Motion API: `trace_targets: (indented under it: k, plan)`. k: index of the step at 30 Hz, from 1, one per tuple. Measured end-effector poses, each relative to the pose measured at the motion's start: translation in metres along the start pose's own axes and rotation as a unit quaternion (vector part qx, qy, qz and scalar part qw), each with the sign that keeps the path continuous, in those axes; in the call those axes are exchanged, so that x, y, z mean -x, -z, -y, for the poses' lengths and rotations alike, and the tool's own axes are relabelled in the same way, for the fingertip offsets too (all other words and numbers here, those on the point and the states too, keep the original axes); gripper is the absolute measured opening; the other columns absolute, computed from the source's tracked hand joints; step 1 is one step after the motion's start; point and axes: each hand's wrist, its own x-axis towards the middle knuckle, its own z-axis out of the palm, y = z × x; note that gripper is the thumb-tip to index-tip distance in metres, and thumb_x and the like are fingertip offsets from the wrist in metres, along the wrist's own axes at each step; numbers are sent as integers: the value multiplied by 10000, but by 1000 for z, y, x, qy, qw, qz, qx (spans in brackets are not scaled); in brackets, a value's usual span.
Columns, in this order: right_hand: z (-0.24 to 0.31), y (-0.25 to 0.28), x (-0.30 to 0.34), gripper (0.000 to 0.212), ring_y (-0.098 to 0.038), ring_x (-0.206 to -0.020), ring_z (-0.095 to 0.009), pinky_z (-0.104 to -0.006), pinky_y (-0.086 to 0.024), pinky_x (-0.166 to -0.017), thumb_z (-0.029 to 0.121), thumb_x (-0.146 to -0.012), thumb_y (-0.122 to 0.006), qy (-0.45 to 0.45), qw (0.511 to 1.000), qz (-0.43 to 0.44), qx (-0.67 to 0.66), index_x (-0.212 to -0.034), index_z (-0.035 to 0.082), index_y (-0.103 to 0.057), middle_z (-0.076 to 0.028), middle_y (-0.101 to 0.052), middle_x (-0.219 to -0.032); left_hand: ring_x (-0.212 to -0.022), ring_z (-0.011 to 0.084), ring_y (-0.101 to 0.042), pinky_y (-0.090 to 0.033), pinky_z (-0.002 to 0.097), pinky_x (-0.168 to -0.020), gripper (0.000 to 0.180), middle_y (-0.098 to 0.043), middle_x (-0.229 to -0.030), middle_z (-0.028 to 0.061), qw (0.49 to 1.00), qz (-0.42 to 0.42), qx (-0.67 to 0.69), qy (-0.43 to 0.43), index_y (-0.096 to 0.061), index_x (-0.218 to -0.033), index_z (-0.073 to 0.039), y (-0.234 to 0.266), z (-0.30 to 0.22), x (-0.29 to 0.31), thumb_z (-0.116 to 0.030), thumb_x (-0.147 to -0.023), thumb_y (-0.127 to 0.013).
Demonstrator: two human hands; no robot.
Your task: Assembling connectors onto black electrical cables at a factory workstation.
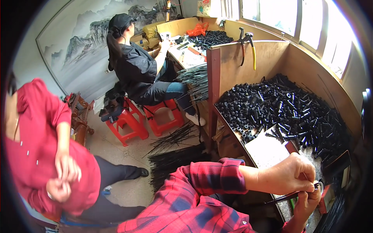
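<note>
In front of me at the right, both my hands meet over the workbench. My left hand (pixel 285 173), in a red plaid sleeve, pinches the end of a thin black rod (pixel 285 198). My right hand (pixel 307 206) is closed at the same end from below, thumb raised beside it. A small black piece sits at the fingertips; its exact shape is too small to tell. The rod's other end slants down to the left over my lap. Beyond my hands lies a large heap of black tubular parts (pixel 287 105) on the bench.
A wooden divider (pixel 252 50) carries pincers (pixel 247 42). Bundles of thin black rods (pixel 175 163) lie on the floor beside red stools (pixel 126 124). A co-worker in black (pixel 136 70) sits at the far bench; another person in red (pixel 50 136) stands at the left.
</note>
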Motion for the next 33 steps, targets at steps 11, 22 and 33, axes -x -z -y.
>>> trace_targets:
  k: [11, 22, 33]
  plan:
    - [10, -41, 8, 154, -589, -639, -133, -268, -468, -586, 81, -783, -722, -10, 996, 76, 45, -812, 24, -583, -68, -625, -724, -720, 99, -624, -490, 250, -643, 125, -660, -783, 66, 997, 17, -63, 38, -665, -897, -10, 19, 14, 36, -81, -805, -712]
    - [22, -34, 1, 213, -625, -611, -156, -259, -484, -542, 48, -712, -766, 74, 992, 94, 48, -803, 21, -575, -82, -627, -690, -684, 189, -630, -490, 261, -593, 181, -646, -785, 96, 994, 53, -72, -66, -639, -878, -4, 15, 12, 22, -22, -736, -750]
    - [2, -27, 9, 221, -620, -677, -223, -403, -578, -663, -109, -748, -641, -60, 990, 125, -37, -808, 1, -458, -86, -505, -707, -772, 88, -604, -493, 212, -658, 126, -643, -880, 40, 927, -279, -220, 123, -614, -1011, -6, 114, 84, 66, -52, -895, -591]
